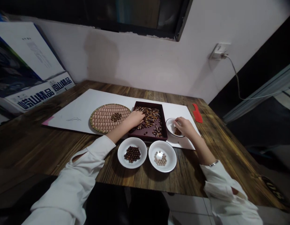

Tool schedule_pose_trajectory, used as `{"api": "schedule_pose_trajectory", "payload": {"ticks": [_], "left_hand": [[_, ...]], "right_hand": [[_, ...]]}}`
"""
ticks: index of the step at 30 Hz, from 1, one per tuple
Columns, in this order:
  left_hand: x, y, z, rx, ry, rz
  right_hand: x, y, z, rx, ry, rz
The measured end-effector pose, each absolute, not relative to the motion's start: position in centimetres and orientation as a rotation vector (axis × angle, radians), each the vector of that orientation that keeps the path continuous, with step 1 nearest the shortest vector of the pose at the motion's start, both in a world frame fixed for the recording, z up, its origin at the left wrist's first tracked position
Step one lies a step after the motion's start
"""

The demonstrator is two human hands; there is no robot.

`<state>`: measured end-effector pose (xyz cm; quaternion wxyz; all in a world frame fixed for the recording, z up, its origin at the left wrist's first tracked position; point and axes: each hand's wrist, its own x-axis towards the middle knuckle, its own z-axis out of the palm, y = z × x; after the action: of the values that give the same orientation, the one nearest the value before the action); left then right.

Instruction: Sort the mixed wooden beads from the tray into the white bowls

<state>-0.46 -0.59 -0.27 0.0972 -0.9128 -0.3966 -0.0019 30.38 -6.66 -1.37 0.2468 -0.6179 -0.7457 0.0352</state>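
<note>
A dark maroon tray (164,123) in the middle of the table holds many mixed brown and pale beads (149,118). My left hand (135,119) reaches into the tray's left side, fingers curled down among the beads. My right hand (184,126) rests on a small white dish (169,125) to the tray's right, fingers pinched over a few brown beads (178,132) in it. What either hand grips is too small to see. A round woven mat (102,118) left of the tray carries a little pile of brown beads (116,117).
Two white bowls stand at the near edge: the left bowl (122,149) holds dark brown beads, the right bowl (171,156) pale ones. A white sheet (84,106) lies under the tray and mat. A red tool (197,113) lies at the right. Boxes (30,75) lean at the far left.
</note>
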Motion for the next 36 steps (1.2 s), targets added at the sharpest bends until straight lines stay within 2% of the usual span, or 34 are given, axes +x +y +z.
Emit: {"api": "schedule_pose_trajectory", "payload": {"ticks": [2,4,10,24,31,36], "left_hand": [[-0.6,-0.6,-0.2,-2.709,-1.197,-0.004],[-0.6,-0.7,-0.1,-2.713,-1.207,-0.019],[-0.6,-1.1,0.5,-2.732,-1.238,-0.050],[-0.4,-1.0,0.6,-2.731,-1.282,-0.017],[-0.3,-0.4,0.0,-2.838,-1.031,-0.069],[0.0,-0.2,0.0,-2.924,-1.025,-0.114]], "right_hand": [[29.5,-7.2,-0.8,-1.635,-2.071,-0.114],[27.9,-8.0,-0.3,-1.511,-2.088,-0.161],[22.0,-10.6,-0.8,-1.152,-2.280,0.052],[21.2,-10.8,-1.4,-1.218,-2.378,0.010],[21.2,-10.8,-1.3,-1.227,-2.388,0.070],[21.1,-10.8,-1.4,-1.239,-2.390,0.052]]}}
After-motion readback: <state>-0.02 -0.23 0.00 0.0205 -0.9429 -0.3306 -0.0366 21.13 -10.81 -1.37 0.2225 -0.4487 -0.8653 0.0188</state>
